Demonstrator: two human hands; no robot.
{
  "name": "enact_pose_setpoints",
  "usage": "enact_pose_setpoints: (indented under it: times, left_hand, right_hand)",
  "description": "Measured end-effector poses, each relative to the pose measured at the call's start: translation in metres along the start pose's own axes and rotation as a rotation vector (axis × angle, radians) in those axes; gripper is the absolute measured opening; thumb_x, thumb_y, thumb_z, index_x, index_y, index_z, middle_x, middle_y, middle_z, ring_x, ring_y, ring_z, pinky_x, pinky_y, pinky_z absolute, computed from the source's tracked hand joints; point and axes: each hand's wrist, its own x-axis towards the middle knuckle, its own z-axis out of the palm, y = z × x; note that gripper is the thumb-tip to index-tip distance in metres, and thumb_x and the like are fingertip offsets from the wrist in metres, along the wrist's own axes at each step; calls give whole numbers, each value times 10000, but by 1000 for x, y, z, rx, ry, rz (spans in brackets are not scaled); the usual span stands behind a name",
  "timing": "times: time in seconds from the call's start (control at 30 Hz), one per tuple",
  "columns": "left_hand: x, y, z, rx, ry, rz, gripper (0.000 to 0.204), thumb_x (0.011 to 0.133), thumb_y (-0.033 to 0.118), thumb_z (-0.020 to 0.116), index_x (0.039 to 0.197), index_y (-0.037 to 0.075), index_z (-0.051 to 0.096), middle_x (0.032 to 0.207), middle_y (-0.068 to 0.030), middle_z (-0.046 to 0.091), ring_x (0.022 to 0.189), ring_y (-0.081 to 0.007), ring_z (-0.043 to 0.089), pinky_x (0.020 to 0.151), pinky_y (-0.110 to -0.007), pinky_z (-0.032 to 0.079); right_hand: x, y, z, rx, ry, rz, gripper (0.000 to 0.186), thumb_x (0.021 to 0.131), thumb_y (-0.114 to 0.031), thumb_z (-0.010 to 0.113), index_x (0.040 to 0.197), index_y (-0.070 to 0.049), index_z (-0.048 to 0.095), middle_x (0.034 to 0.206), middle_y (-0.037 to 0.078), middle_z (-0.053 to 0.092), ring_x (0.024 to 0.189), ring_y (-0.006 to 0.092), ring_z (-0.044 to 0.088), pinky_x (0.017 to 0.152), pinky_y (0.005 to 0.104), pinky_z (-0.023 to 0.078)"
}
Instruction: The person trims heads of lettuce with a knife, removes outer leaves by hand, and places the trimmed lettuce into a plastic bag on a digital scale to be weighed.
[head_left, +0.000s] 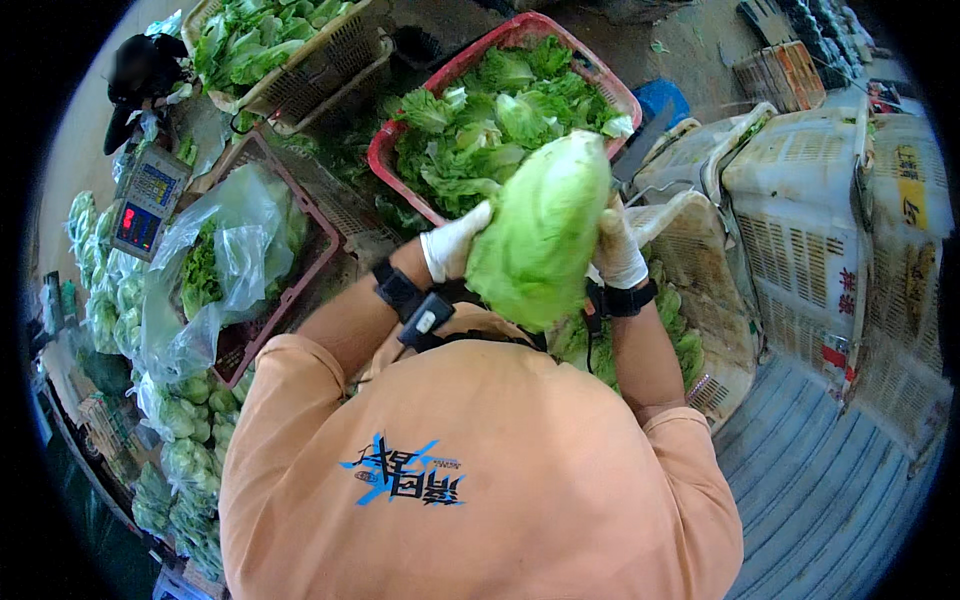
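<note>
Between my two hands, in front of my chest, is a large pale-green Chinese cabbage (540,235), slightly blurred. My left hand (455,243), in a white glove, is closed against its left side. On the other side my right hand (619,247), also gloved, grips it, with the fingers partly hidden behind the leaves. A grey knife-like blade (640,146) sticks out just beyond my right hand; whether that hand holds it I cannot tell. Just past the cabbage stands a red plastic basket (385,160) full of loose green leaves (500,110).
At left, a dark red crate (335,240) holds a clear plastic bag (250,235) of greens beside a digital scale (150,205). Bagged vegetables (185,450) line the left side. Stacked white crates (790,200) stand at right. Another person (145,80) is at far left, near a yellowish basket (310,65).
</note>
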Motion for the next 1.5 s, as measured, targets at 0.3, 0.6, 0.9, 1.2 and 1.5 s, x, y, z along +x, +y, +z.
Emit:
enact_pose_setpoints:
  times: [0.3, 0.6, 0.9, 1.2, 1.5]
  left_hand:
    - [-38, 35, 18, 300, 118, -40, 815, 751, 341, 702, 1392, 22, 313, 1326, -127, 483, 1165, -236, 519, 1006, -371, 402]
    - [-59, 0, -10, -218, 182, -71, 687, 871, 490, 550, 1367, 44, 386, 1334, -141, 483, 1187, -263, 508, 1048, -405, 362]
    - [-61, -14, -22, -367, 62, -61, 614, 905, 528, 463, 1297, 55, 461, 1297, -159, 508, 1157, -251, 532, 1012, -416, 410]
    - [-67, -17, -16, 19, 19, 66, 801, 788, 509, 656, 1395, 79, 357, 1362, -105, 463, 1216, -223, 480, 1051, -382, 353]
    - [-54, 10, 9, 99, 125, 295, 863, 756, 317, 721, 1437, 81, 246, 1385, -78, 418, 1247, -208, 434, 1047, -360, 347]
  right_hand:
    - [33, -63, 52, -745, -189, -112, 234, 770, -123, 732, 807, -109, 501, 1084, 92, 607, 1023, 146, 552, 845, 279, 451]
    - [36, -56, 80, -945, -381, 15, 246, 789, -119, 700, 1008, -46, 612, 768, 16, 559, 719, 105, 530, 678, 261, 451]
    - [32, -44, 77, -1431, -640, -215, 247, 764, -183, 711, 935, -47, 596, 752, 106, 561, 704, 241, 576, 638, 344, 453]
    - [68, -11, 79, -448, 147, 9, 79, 858, -57, 601, 903, -56, 536, 733, -10, 543, 616, 94, 526, 563, 235, 449]
    - [110, 16, 0, -305, 577, 33, 215, 892, -188, 607, 1003, -24, 523, 869, 46, 591, 725, 158, 585, 621, 261, 521]
